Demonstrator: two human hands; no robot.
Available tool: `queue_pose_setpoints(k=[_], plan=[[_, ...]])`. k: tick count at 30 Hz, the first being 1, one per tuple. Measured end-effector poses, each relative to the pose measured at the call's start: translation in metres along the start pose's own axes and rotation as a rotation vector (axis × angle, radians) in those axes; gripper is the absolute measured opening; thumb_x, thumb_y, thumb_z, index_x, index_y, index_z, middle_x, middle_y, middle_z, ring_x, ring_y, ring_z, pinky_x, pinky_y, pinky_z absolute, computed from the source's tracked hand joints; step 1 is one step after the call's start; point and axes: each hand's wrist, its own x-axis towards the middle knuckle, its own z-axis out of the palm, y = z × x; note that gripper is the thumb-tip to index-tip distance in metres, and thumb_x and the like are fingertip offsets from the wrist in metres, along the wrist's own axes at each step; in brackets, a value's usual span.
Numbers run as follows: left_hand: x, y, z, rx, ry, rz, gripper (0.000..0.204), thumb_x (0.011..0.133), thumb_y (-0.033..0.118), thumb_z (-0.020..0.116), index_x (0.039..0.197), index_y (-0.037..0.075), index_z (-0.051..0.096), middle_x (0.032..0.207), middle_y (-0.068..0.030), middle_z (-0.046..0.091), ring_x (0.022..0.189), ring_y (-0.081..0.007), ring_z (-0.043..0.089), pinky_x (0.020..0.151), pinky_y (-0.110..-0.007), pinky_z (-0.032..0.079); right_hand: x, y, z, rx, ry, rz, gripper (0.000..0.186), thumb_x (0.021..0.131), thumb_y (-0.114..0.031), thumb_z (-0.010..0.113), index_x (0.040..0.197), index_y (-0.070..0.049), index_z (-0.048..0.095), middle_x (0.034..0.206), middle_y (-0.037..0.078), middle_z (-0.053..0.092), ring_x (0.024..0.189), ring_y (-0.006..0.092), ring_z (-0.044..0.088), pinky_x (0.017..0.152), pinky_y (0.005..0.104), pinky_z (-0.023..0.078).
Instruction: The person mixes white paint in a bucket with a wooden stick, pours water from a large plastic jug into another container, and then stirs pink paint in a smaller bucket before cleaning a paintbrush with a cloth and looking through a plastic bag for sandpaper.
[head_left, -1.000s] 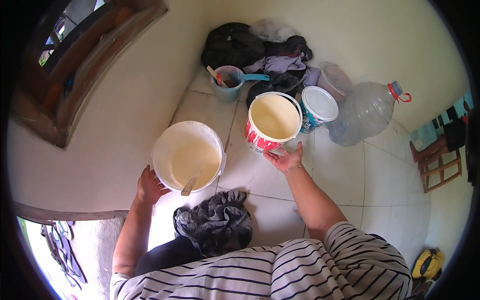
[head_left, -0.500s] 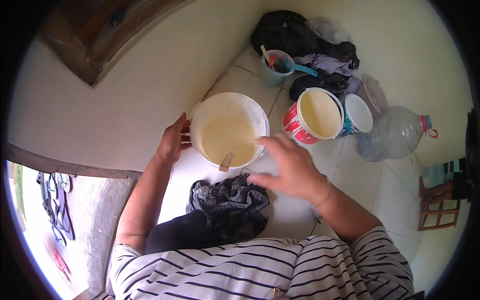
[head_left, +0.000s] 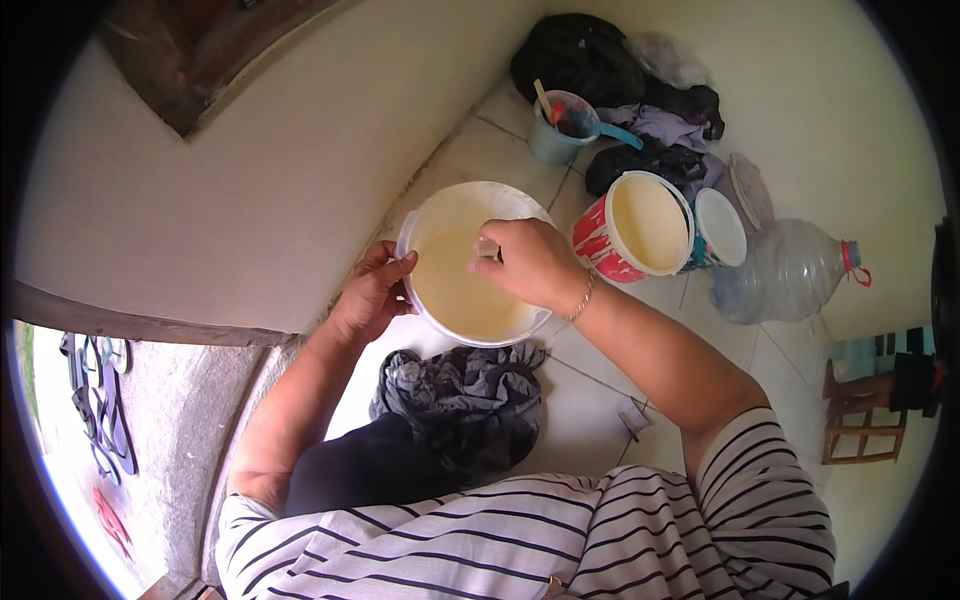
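Two hands are on the white bucket [head_left: 440, 215] in the middle of the frame, which sits on the tiled floor [head_left: 590, 420] close against the cream wall. The left hand [head_left: 368, 298] grips the rim on the bucket's left side, fingers [head_left: 400, 262] curled and clamped over the edge. The right hand [head_left: 530, 262] hangs over the bucket's right half, above the pale yellow liquid [head_left: 455, 295], its fingers pinched together on a small light handle [head_left: 487, 245] that pokes up from the liquid; what lies at the lower end of it cannot be made out. A thin bracelet [head_left: 583, 298] circles that wrist.

Just to the right of the white bucket stands a red and white bucket [head_left: 632, 228], also filled with pale liquid, and touching it further right is a smaller tub with a white lid [head_left: 720, 227]. A big clear plastic bottle with a red cap [head_left: 790, 270] lies on its side at the right of the frame. At the top, a small blue cup with tools in it [head_left: 560, 125] stands beside a heap of dark clothes [head_left: 600, 70]. Below the white bucket, a crumpled grey cloth [head_left: 460, 400] lies on the floor. A wooden chair [head_left: 860, 420] shows at the far right edge.
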Motion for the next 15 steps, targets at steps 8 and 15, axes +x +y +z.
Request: queue_pose_setpoints(k=[8, 15], plan=[[-0.007, -0.001, 0.017, -0.001, -0.116, 0.022, 0.021, 0.089, 0.024, 0.062, 0.096, 0.011, 0.047, 0.086, -0.0043, 0.060, 0.068, -0.0161, 0.060, 0.058, -0.031, 0.052, -0.005, 0.023, -0.016, -0.041, 0.109, -0.326, 0.027, 0.078, -0.027, 0.068, 0.087, -0.002, 0.065, 0.079, 0.015, 0.065, 0.069, 0.0304, 0.062, 0.064, 0.0369, 0.049], [-0.006, -0.004, 0.023, 0.024, -0.112, 0.039, 0.021, 0.090, 0.021, 0.058, 0.102, 0.008, 0.047, 0.088, -0.0068, 0.059, 0.069, -0.0159, 0.061, 0.056, -0.031, 0.053, -0.068, 0.014, -0.003, 0.307, 0.020, 0.033, 0.020, 0.080, -0.021, 0.066, 0.085, -0.002, 0.065, 0.078, 0.016, 0.063, 0.071, 0.0308, 0.062, 0.062, 0.0366, 0.048]])
